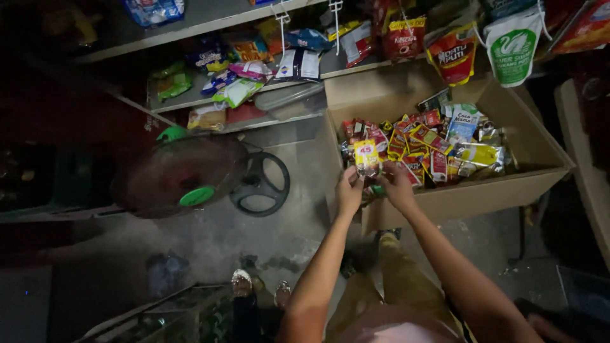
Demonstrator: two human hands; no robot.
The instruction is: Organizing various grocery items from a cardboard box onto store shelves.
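Observation:
An open cardboard box (540,166) at the right holds several small snack packets, mostly red and yellow. My left hand (349,191) is at the box's near left corner, its fingers pinching a small yellow packet (366,156) held upright. My right hand (397,186) is right beside it, fingers curled over the red packets (413,166) at the box's front edge and touching them. Whether it grips one is hidden. Both forearms reach up from the bottom of the view.
A standing fan (181,176) with a green hub lies tilted on the concrete floor at the left, its round black base (259,184) beside it. Shelves (210,95) behind carry bagged goods. Pouches (512,47) hang above the box. A wire rack (184,311) stands bottom left.

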